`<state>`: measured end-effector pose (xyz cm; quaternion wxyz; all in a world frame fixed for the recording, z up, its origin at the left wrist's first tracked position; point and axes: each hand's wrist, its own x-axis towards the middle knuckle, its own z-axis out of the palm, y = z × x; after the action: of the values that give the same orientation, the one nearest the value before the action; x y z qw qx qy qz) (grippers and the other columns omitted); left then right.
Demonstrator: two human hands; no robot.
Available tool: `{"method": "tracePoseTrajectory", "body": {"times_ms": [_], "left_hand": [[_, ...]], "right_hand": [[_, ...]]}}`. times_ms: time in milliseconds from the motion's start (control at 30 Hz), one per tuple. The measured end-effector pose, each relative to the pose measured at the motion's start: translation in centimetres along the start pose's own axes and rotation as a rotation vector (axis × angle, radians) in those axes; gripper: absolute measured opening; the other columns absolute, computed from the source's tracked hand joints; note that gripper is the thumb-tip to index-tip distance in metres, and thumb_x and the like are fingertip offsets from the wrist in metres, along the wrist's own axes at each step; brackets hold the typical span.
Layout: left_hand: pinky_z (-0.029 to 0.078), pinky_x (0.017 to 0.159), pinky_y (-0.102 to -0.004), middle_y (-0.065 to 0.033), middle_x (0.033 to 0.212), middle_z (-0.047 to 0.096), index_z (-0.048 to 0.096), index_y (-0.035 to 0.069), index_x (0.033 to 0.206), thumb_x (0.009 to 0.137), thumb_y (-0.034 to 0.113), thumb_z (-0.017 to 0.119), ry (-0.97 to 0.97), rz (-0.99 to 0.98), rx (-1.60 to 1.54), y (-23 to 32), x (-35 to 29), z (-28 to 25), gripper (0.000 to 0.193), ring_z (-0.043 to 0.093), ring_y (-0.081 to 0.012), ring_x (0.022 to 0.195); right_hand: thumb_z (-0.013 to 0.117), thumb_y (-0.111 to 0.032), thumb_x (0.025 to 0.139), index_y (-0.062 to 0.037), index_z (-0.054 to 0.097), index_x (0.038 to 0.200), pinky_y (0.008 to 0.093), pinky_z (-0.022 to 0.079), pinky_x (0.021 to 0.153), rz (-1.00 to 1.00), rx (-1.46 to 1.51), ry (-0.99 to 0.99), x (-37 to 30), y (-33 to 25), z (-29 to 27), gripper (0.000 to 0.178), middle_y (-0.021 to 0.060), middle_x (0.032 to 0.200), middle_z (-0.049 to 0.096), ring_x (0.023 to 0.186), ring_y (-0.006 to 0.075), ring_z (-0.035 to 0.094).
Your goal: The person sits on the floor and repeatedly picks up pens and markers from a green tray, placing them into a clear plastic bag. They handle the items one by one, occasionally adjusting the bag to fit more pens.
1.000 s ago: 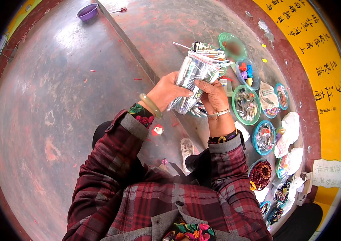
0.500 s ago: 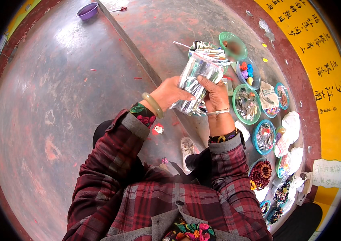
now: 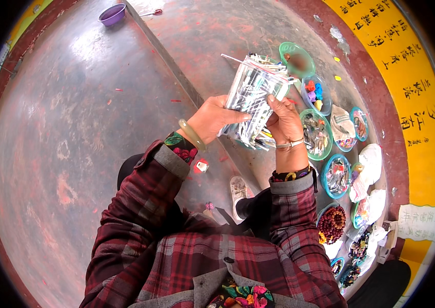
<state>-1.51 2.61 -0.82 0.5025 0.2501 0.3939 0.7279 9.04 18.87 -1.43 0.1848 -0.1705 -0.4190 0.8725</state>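
Over the floor in front of me, a clear zip bag packed with pen-like sticks is held tilted between both hands. My left hand grips its lower left side, the thumb laid across the front. My right hand pinches the right edge, thumb in front and fingers partly hidden behind. Beyond the bag's top, several loose pens show, heaped in a container that is mostly hidden. More thin sticks poke out below the bag by my right wrist.
Along the wall at right stand a green basket of small packets, a blue basket, a tub with colourful pieces, white sacks and dark red beads. A purple basin and scissors lie far left.
My right hand has shifted right, from the bag's front to its right edge. The bag now faces me flatter and spread wider. My left hand has hardly moved.
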Motion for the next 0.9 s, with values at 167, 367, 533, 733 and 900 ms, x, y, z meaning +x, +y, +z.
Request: {"method": "tracePoseTrajectory", "body": {"times_ms": [167, 367, 533, 733, 900], "left_hand": [[0.048, 0.078, -0.0276, -0.0062, 0.101, 0.063, 0.058, -0.002, 0.109, 0.08, 0.0, 0.062, -0.029, -0.025, -0.074, 0.2, -0.1, 0.0, 0.029, 0.061, -0.0129, 0.087], [0.05, 0.076, -0.029, -0.0075, 0.1, 0.063, 0.057, -0.002, 0.11, 0.081, 0.001, 0.061, -0.05, -0.069, -0.06, 0.3, -0.1, -0.6, 0.029, 0.061, -0.0141, 0.088], [0.051, 0.075, -0.0294, -0.0077, 0.1, 0.063, 0.057, -0.002, 0.109, 0.084, 0.004, 0.059, 0.012, -0.014, -0.077, 0.4, -0.1, -0.5, 0.026, 0.061, -0.0136, 0.087], [0.05, 0.076, -0.0289, -0.0071, 0.1, 0.063, 0.058, -0.002, 0.109, 0.085, 0.004, 0.058, -0.038, -0.022, -0.058, 0.5, -0.2, -0.5, 0.025, 0.061, -0.0136, 0.087], [0.049, 0.077, -0.0288, -0.0064, 0.1, 0.063, 0.058, -0.001, 0.11, 0.082, 0.002, 0.06, -0.051, 0.02, -0.036, 0.3, -0.1, -0.6, 0.028, 0.061, -0.0138, 0.087]], "right_hand": [[0.062, -0.007, 0.083, -0.0021, 0.063, 0.097, 0.0292, 0.052, 0.071, 0.016, 0.047, -0.072, -0.6, -0.4, 1.1, 0.015, 0.0069, 0.092, 0.066, 0.081, 0.0155, 0.063], [0.063, -0.006, 0.082, -0.0006, 0.063, 0.098, 0.0306, 0.052, 0.073, 0.033, 0.03, -0.056, -0.6, 0.0, 1.3, 0.017, 0.0081, 0.094, 0.066, 0.082, 0.017, 0.063], [0.063, -0.006, 0.082, 0.0007, 0.063, 0.099, 0.0304, 0.052, 0.074, 0.043, 0.02, -0.037, -0.7, 0.1, 1.5, 0.018, 0.0084, 0.095, 0.065, 0.083, 0.0171, 0.063], [0.062, -0.012, 0.084, 0.0007, 0.062, 0.099, 0.031, 0.051, 0.077, -0.001, 0.077, -0.042, -0.9, -0.2, 1.9, 0.02, 0.0094, 0.097, 0.065, 0.086, 0.0176, 0.062], [0.063, -0.016, 0.084, 0.0012, 0.062, 0.101, 0.0298, 0.048, 0.079, -0.056, 0.066, -0.042, -1.1, 0.3, 2.6, 0.024, 0.0089, 0.098, 0.064, 0.088, 0.0163, 0.06]]}}
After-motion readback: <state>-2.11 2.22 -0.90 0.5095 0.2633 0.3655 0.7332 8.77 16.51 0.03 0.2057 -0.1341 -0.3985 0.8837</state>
